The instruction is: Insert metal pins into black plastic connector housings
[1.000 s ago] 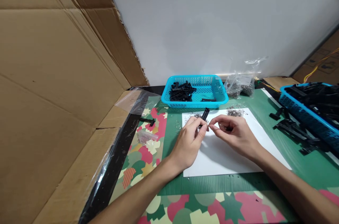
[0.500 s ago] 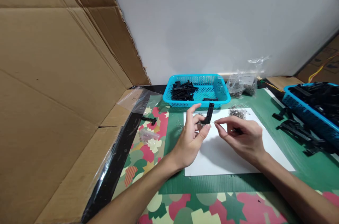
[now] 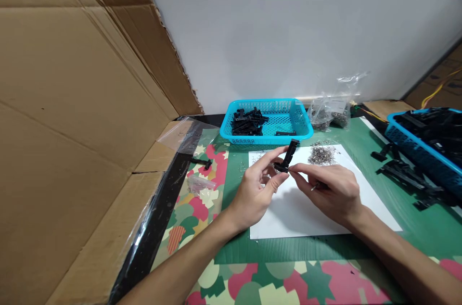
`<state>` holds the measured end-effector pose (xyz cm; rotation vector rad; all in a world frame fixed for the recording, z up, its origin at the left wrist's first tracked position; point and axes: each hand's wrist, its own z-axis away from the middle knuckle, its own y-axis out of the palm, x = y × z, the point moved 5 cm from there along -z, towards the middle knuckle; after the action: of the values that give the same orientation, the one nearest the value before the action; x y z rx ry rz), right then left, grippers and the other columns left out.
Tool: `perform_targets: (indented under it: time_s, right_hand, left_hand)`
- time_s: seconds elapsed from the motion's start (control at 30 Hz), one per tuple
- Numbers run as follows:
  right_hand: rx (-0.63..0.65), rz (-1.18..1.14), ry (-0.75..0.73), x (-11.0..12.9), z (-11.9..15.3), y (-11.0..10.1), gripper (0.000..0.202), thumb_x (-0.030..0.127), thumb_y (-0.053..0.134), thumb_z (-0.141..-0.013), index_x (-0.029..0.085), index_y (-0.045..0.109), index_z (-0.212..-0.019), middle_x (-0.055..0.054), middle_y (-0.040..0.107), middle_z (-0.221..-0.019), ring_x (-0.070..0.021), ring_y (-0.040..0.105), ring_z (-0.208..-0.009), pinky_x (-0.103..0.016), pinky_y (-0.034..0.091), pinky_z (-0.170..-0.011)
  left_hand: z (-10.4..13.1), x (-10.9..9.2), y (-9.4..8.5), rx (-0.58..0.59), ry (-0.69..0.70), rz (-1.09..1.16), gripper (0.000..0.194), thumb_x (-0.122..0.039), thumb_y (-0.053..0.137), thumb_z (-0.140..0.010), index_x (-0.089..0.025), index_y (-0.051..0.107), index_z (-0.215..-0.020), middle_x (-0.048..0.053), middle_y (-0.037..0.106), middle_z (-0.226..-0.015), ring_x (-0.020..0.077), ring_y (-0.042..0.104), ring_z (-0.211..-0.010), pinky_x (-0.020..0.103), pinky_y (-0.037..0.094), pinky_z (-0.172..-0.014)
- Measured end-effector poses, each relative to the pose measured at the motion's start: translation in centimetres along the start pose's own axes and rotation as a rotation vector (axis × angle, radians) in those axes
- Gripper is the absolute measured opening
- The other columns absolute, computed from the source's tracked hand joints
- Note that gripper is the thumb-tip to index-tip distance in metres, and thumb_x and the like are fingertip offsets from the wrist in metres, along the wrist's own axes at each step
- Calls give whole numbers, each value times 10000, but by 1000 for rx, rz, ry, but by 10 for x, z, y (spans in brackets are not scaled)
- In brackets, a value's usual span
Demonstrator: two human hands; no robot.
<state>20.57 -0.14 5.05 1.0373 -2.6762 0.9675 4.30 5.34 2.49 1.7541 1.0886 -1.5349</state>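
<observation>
My left hand (image 3: 258, 189) grips a black plastic part (image 3: 289, 155) between thumb and fingers, its long arm pointing up and tilted right. Against the lower end of that part, my right hand (image 3: 330, 192) has thumb and forefinger pinched together. What the pinch holds is too small to make out now. A dark tool with a metal tip (image 3: 316, 186) shows partly in the right palm, under the curled fingers. Both hands are above a white sheet of paper (image 3: 303, 221). A pile of small metal pieces (image 3: 322, 153) lies on the sheet beyond my right hand.
A blue basket (image 3: 252, 140) with black parts stands behind the paper. Another blue basket (image 3: 422, 144), heaped with black parts, is at right, with loose black parts (image 3: 407, 177) beside it. Plastic bags (image 3: 330, 112) of metal pieces stand behind. Cardboard (image 3: 72, 127) walls the left side.
The black part has tilted further right, and my left fingers have curled in around it. My right fingertips have moved left against the part; the thin wire-like piece seen in them is now hidden.
</observation>
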Motion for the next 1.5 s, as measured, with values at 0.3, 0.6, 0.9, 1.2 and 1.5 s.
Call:
perform_targets:
  time_s: [0.3, 0.6, 0.9, 1.2, 1.5]
  right_hand:
    - [73, -127, 26, -3, 0, 3, 138, 192, 658, -998, 215, 791, -968, 48, 624, -522, -87, 462, -407, -224, 395, -469]
    - [213, -211, 129, -16, -3, 4, 187, 295, 652, -1019, 214, 818, -987, 51, 592, -518, -86, 372, -424, -234, 333, -458]
    - [252, -294, 151, -27, -3, 2, 151, 270, 676, -1005, 229, 812, -955, 1, 760, -700, -98, 514, -472, -230, 422, -504]
    - [401, -356, 243, -35, -5, 4, 184, 307, 671, -1000, 220, 801, -905, 6, 700, -675, -103, 463, -495, -259, 346, -504]
    - [186, -788, 668, -56, 5, 8, 612, 634, 331, -1095, 194, 753, -1038, 45, 389, -549, -146, 368, -516, -291, 305, -523]
  left_hand:
    - [1, 5, 3, 48, -64, 57, 520, -402, 670, -1023, -306, 578, -1526, 83, 643, -1175, 105, 496, -697, 239, 449, -602]
    - [2, 8, 9, 132, -187, 194, 578, -564, 638, -1010, -264, 625, -1505, 37, 552, -933, 82, 319, -594, 232, 271, -508]
    - [1, 2, 6, 115, -108, 14, 502, -523, 530, -1076, -273, 610, -1504, 60, 571, -1083, 123, 475, -724, 273, 410, -644]
    - [1, -9, -4, -55, 210, -499, 198, -294, 737, -993, -215, 707, -1173, 45, 748, -1093, 209, 644, -959, 353, 491, -887]
    - [7, -1, 11, 28, 308, -698, 150, -224, 807, -930, -189, 779, -1073, 31, 818, -1022, 239, 687, -939, 400, 469, -878]
